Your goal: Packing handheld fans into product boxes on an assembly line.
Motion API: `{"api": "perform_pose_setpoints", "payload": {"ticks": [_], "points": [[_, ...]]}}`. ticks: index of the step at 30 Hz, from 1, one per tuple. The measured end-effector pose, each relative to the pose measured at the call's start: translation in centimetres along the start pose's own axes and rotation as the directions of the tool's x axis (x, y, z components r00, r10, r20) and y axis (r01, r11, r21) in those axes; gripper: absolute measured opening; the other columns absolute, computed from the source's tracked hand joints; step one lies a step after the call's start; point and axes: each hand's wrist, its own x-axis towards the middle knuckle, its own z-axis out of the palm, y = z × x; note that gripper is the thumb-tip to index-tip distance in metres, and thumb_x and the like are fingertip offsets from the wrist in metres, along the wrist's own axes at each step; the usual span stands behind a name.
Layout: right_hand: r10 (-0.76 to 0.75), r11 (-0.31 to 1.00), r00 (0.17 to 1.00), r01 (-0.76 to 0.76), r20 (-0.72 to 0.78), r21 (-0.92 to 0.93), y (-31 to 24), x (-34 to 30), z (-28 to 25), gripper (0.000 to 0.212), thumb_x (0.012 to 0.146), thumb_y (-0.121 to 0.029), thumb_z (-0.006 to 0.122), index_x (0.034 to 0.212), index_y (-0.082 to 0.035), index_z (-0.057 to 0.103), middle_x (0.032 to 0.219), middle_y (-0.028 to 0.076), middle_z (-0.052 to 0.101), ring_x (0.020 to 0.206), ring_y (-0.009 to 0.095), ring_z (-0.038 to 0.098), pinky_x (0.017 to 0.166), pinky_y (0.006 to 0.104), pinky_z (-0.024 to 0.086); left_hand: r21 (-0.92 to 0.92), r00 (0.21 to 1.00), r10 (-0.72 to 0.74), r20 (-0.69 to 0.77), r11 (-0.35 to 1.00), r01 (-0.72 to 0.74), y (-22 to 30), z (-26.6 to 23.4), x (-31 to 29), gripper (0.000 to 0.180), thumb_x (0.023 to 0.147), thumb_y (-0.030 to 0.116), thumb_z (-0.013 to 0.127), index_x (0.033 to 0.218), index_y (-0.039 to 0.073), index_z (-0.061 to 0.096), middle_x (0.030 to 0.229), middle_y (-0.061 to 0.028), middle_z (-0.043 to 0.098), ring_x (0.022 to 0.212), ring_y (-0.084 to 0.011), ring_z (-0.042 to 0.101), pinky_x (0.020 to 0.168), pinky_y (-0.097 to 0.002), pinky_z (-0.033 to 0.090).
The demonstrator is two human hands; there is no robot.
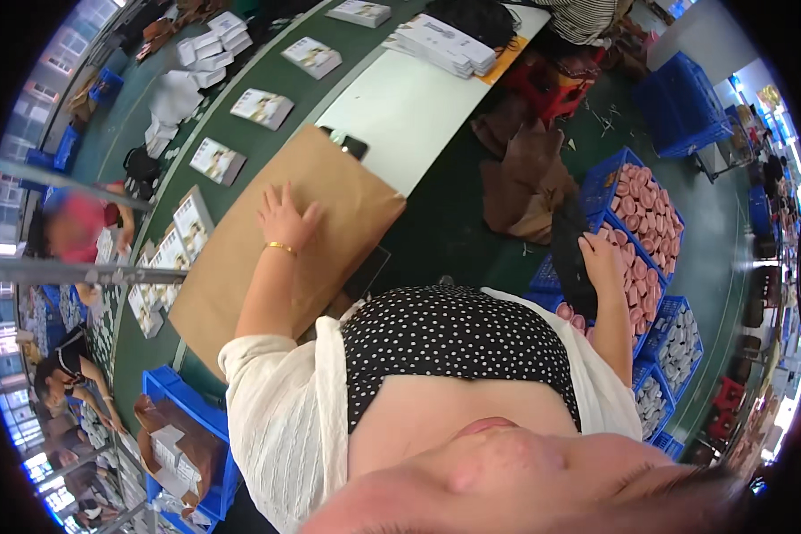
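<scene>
My left hand (289, 220) lies on a large brown paper or cardboard sheet (231, 258), fingers spread. The sheet covers the near part of a white worktable (399, 116) and reaches over the green conveyor belt. A dark phone (351, 144) lies at its far edge. On my right side, my right hand (602, 258) is closed on the edge of a dark, limp sheet (572, 254) hanging beside the blue crates. Whether it is cloth or paper, I cannot tell. Crumpled brown paper (527, 182) is just beyond it.
Printed white boxes (262, 107) line the belt, and flat white cartons (440, 44) are stacked at the table's far end. Blue crates (610, 173) of pink round parts stand at right, with crates of grey parts nearer. A blue crate (222, 418) stands at left. Co-workers sit across the belt.
</scene>
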Motion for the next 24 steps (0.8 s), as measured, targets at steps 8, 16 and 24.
{"api": "perform_pose_setpoints", "payload": {"ticks": [8, 16, 24], "points": [[0.086, 0.995, 0.972, -0.072, 0.220, -0.069, 5.7, -1.7, 2.5, 0.032, 0.081, -0.029, 0.054, 0.097, -0.003, 0.063, 0.094, 0.017, 0.063, 0.090, 0.031, 0.059, 0.079, 0.0370, 0.045, 0.256, 0.987, -0.129, -0.094, 0.955, 0.150, -2.6, 0.6, -0.9, 0.071, 0.081, 0.055, 0.043, 0.135, 0.010, 0.030, 0.141, -0.0180, 0.021, 0.131, -0.0338, 0.016, 0.101, -0.0561, 0.015], [-0.018, 0.999, 0.946, 0.026, 0.325, -0.021, 8.1, 6.3, 4.3, 0.035, 0.080, -0.031, 0.055, 0.098, -0.003, 0.063, 0.098, 0.017, 0.062, 0.095, 0.031, 0.057, 0.084, 0.0366, 0.043, 0.165, 0.991, -0.111, -0.077, 0.979, 0.123, -0.9, -0.2, -6.5, 0.070, 0.078, 0.047, 0.050, 0.133, 0.008, 0.031, 0.141, -0.0193, 0.022, 0.131, -0.0352, 0.017, 0.101, -0.0563, 0.014], [-0.189, 0.975, 0.946, 0.213, 0.262, -0.066, 4.9, 18.0, 2.9, 0.035, 0.081, -0.032, 0.054, 0.098, -0.002, 0.062, 0.099, 0.018, 0.061, 0.095, 0.033, 0.056, 0.083, 0.0368, 0.044, 0.080, 0.968, -0.249, -0.019, 0.965, 0.249, 1.0, -1.0, -12.0, 0.072, 0.074, 0.042, 0.058, 0.133, 0.010, 0.032, 0.141, -0.0180, 0.021, 0.132, -0.0348, 0.014, 0.103, -0.0562, 0.009]]}}
